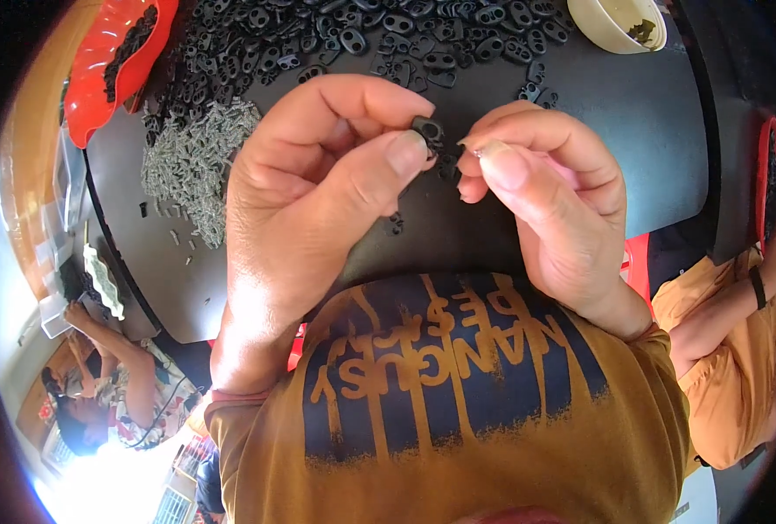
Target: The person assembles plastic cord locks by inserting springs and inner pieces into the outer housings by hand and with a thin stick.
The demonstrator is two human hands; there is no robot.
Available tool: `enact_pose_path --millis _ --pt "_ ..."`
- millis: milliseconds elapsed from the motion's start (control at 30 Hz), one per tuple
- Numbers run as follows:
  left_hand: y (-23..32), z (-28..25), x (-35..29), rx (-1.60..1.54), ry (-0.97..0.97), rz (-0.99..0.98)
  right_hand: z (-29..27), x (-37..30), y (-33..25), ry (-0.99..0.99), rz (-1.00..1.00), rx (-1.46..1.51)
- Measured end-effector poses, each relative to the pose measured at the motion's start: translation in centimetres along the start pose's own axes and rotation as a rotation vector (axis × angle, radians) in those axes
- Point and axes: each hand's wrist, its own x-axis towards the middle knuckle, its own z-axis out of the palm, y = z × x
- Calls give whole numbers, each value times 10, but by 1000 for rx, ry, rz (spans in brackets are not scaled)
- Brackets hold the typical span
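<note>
Head view: left grip point(309, 183) edge-pinched black piece point(428, 131), presumably light, stiff; alongside, right grip point(558, 188) pinched possible spring point(478, 154).

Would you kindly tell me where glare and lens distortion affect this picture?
Head view: glare washes out the lower left; a bright highlight sits low on the left hand; sheen lies on the dark table, whose edges bow.

A cream bowl point(599, 28) sits on the table point(663, 170). Over left there's a co-worker point(140, 375) in a floral shirt point(171, 391).
</note>
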Motion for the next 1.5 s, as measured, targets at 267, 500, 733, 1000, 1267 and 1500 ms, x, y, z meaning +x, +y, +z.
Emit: enact_pose_path --millis 267,500,733,1000,1267,1500 --pt "-8 2 -8 -71 24 111 3 4 4 -44 -19 25" --pt "-10 3 -8 -104 58 143 1 6 8 -77 -31 7" --pt "-14 5 -8 -50 47 189 -1 4 11 -72 -40 24" --pt "-16 7 -13 106 55 239 -2 6 10 -103 -169 -171" --pt "-30 -6 -29 145 -13 174 -3 -3 10 -175 -180 -479" --pt "-34 -27 -43 -110 66 141 22 11 5 -344 -141 -607"
